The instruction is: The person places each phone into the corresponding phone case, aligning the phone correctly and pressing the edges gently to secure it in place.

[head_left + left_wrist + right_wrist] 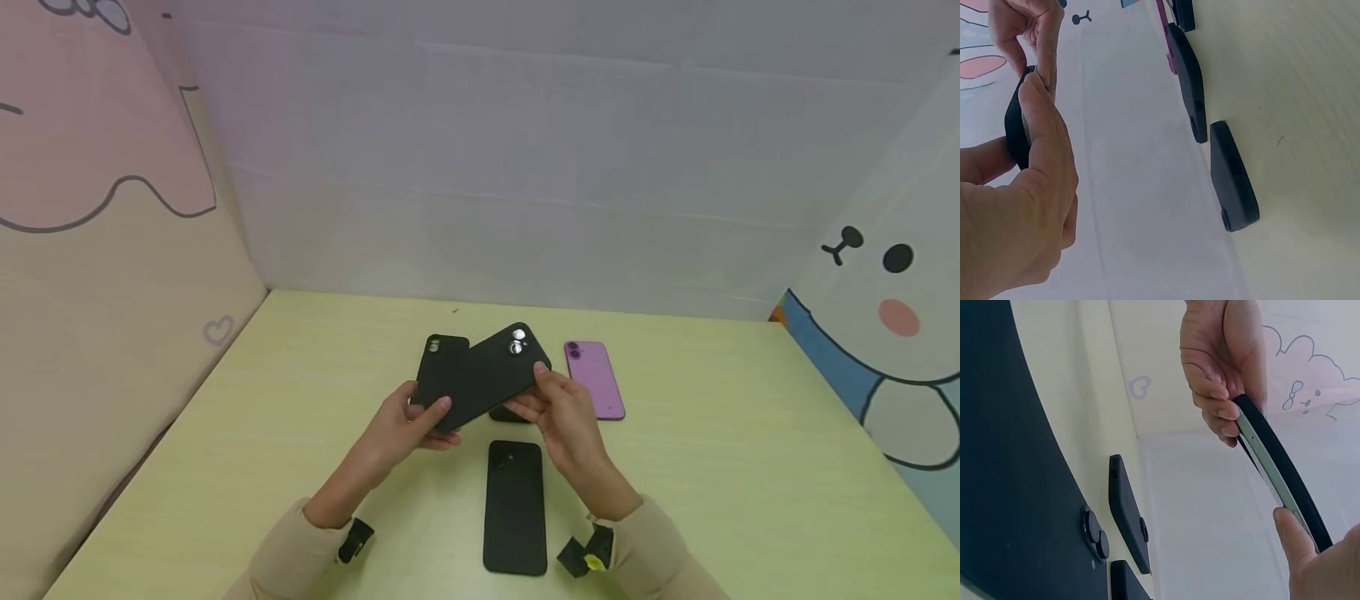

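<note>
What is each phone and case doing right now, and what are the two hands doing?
Black-cased phone: held in the air, tilted, cameras showing.
Left hand: grips its lower end.
Right hand: pinches its upper end.
Black case: lying flat on the table, partly hidden.
Black phone: lying flat, near the person.
Purple phone: lying flat, back up, untouched.

The person wears long beige sleeves with ribbed cuffs ending at the wrists. Both bare hands, the left hand [401, 429] and the right hand [566, 421], carry a small black strapped device under the wrist; the right one shows a yellow spot.
</note>
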### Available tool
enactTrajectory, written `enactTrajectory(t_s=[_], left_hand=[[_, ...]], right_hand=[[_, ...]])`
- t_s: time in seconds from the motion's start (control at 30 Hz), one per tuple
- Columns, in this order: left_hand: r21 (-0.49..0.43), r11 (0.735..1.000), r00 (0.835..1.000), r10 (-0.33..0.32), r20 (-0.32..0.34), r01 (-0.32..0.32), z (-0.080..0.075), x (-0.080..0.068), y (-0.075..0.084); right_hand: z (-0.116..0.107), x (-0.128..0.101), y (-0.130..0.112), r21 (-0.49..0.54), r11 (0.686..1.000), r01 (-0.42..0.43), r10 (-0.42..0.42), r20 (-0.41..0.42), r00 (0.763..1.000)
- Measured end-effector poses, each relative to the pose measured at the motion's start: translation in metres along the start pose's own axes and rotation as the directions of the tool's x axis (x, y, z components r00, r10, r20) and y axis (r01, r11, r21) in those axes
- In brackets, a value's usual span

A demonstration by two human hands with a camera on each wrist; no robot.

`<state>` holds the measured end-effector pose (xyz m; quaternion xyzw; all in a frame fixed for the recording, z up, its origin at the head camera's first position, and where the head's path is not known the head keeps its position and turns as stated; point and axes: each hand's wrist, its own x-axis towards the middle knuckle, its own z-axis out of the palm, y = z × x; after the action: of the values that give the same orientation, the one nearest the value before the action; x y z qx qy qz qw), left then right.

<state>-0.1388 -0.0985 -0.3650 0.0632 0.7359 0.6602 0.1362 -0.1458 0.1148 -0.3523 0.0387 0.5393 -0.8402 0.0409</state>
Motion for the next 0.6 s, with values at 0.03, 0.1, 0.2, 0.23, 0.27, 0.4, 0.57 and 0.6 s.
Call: enactTrajectory(t_s=[0.03, 0.1, 0.2, 0.23, 0.27, 0.4, 0.57, 0.6], left_hand=[[-0.005, 1.000, 1.000, 0.000, 0.004, 0.000, 0.0006, 0.0000, 0.0001], [0.002, 1.000, 1.000, 0.006, -0.006, -0.006, 0.0018, -0.0004, 0.0010], [0.022, 1.000, 0.999, 0.010, -0.053, -0.008, 0.0040, -0.0009, 0.0020], [0.026, 1.000, 0.998, 0.008, -0.068, -0.006, 0.0048, -0.0012, 0.0026], [0.031, 1.000, 0.997, 0.008, -0.081, -0.005, 0.0054, -0.0014, 0.0031], [0.051, 0.999, 0.992, 0.010, -0.129, -0.003, 0.0077, -0.0015, 0.0043], [0.075, 0.997, 0.986, 0.030, -0.167, -0.018, 0.0085, -0.0013, 0.0030], [0.080, 0.997, 0.985, 0.034, -0.171, -0.021, 0.0085, -0.0012, 0.0025]], right_hand=[[0.0001, 0.0002, 0.0001, 0.019, 1.000, 0.002, -0.002, -0.001, 1.000], [0.0000, 0.0006, 0.0003, 0.045, 0.999, 0.001, -0.001, 0.002, 1.000], [0.0000, 0.0007, 0.0001, 0.075, 0.997, -0.016, 0.015, 0.012, 1.000], [-0.0002, 0.0008, 0.0002, 0.078, 0.997, -0.020, 0.019, 0.018, 1.000], [-0.0001, 0.0008, 0.0001, 0.081, 0.996, -0.024, 0.022, 0.024, 0.999], [-0.0001, 0.0005, -0.0004, 0.086, 0.996, -0.035, 0.031, 0.046, 0.998], [0.0003, -0.0004, -0.0010, 0.074, 0.996, -0.045, 0.040, 0.065, 0.997], [0.0004, -0.0006, -0.0009, 0.070, 0.997, -0.045, 0.040, 0.069, 0.997]])
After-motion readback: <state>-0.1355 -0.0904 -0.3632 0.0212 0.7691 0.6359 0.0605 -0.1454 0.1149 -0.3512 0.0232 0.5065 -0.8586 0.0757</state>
